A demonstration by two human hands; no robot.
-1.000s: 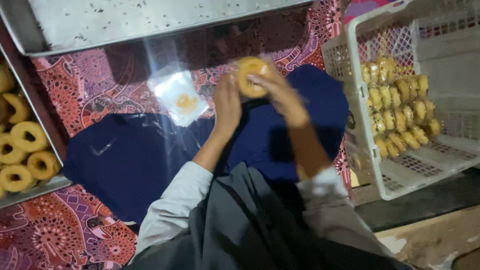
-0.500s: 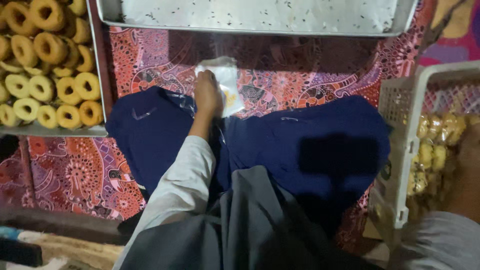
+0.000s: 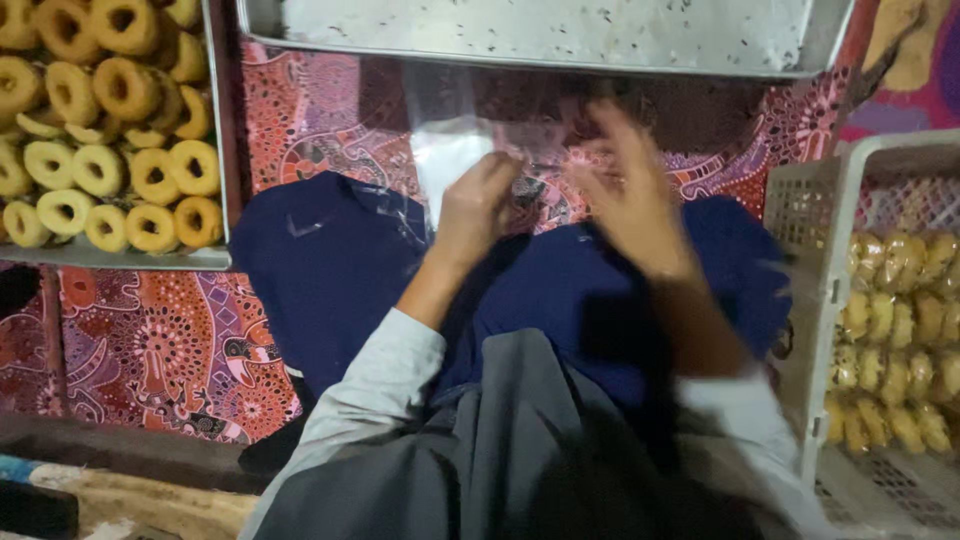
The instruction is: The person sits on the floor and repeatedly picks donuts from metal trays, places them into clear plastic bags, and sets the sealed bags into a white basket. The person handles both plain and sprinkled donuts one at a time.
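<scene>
Head view, one frame, looking down over my lap.

Item: left hand [image 3: 478, 205]. Fingers curled closed, pinching the edge of a clear plastic bag [image 3: 450, 150]. I judge the pinch keeps the thin film from sliding on the cloth.

Item: right hand [image 3: 630, 200]. Blurred; fingers spread open, hovering just beside the bag's right edge. I see nothing in it, though the blur leaves some doubt. It may be placed there to part the bag's mouth.

Item: clear plastic bag. Lies flat on the patterned red cloth [image 3: 310, 120], just beyond my knees, between the two hands. I cannot tell whether anything is inside.

Item: tray of ring-shaped pastries [image 3: 100, 150]. Far left, golden rings packed close, within the left arm's reach.

Item: empty metal tray [image 3: 560, 30]. Along the top edge, dotted with dark crumbs or specks.

Item: white plastic crate [image 3: 800, 210]. Far right, holding bagged pastries [image 3: 895, 330] stood in rows, near the right arm.

Item: dark blue trousers [image 3: 340, 260]. My knees, spread wide, framing the working spot.
</scene>
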